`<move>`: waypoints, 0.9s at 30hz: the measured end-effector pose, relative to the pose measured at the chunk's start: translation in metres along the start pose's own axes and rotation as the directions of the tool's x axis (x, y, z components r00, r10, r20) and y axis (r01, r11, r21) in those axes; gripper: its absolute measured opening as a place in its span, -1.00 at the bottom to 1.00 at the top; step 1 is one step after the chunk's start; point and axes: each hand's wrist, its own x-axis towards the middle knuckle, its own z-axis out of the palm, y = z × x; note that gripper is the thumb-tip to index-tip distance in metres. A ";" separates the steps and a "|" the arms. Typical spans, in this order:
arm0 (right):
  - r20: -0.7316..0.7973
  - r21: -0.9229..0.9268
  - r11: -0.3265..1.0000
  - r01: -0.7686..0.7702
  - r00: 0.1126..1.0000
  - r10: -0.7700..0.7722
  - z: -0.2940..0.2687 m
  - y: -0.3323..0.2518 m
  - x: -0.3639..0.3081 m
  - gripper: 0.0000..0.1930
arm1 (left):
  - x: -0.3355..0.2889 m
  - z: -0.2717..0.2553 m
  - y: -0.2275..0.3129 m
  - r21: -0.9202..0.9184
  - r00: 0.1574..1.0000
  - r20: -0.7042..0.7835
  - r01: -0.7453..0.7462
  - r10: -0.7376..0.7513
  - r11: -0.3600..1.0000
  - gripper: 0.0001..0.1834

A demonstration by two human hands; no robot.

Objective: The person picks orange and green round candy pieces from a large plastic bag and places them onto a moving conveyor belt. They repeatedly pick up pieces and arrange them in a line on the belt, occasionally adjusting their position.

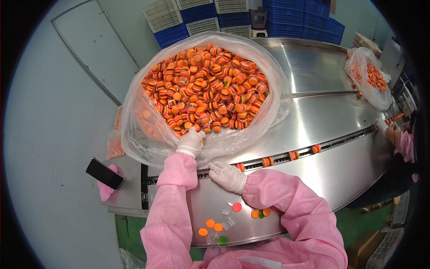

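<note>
A big clear plastic bag (pixel 280 85) on the steel table is heaped with wrapped burger-shaped gummy candies (pixel 206 87), orange with red, yellow and green layers. My left hand (pixel 191 142), in a white glove, is at the bag's near edge, fingers bent around an orange candy that shows only in part. Beside the conveyor channel (pixel 282 158) rests my gloved right hand (pixel 227 176), its fingers stretched out and slightly cupped. One candy (pixel 240 167) sits in the channel just past this hand. Several more stand spaced out along the channel to the right.
Loose orange discs (pixel 210 223), a red disc (pixel 237 206) and clear wrappers (pixel 228 223) lie near the front edge. A phone (pixel 105 174) rests at left on pink cloth. Another person's gloved hand (pixel 381 127) is at the channel's right end, below a smaller candy bag (pixel 380 98).
</note>
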 end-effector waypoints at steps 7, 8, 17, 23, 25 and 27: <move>-0.054 -0.060 0.942 -0.331 0.943 0.328 -0.031 0.052 0.041 -0.94 | -0.055 -0.024 -0.008 -0.396 0.923 -0.144 -0.384 0.357 0.834 -0.71; -0.008 -0.052 0.926 -0.375 0.927 0.375 -0.024 0.069 0.051 -0.93 | -0.067 -0.019 -0.003 -0.435 0.935 -0.084 -0.345 0.344 0.832 -0.70; 0.453 -0.277 0.908 -0.315 0.790 0.413 0.000 0.102 0.080 -0.75 | -0.092 0.020 0.011 -0.312 0.996 0.082 0.048 -0.023 0.949 -0.74; 0.324 -0.416 0.894 -0.165 0.892 0.315 0.007 0.118 0.074 -0.82 | -0.038 -0.009 0.030 -0.265 0.805 -0.490 -0.502 0.333 0.823 -0.85; 0.297 -0.451 0.890 -0.065 0.929 0.219 0.004 0.125 0.076 -0.82 | -0.001 -0.011 0.007 -0.265 0.768 -0.602 -0.451 0.219 0.852 -0.84; 0.300 -0.421 0.907 -0.030 0.939 0.171 -0.006 0.122 0.079 -0.86 | 0.016 -0.001 -0.033 -0.134 0.879 -0.475 -0.122 0.044 0.983 -0.81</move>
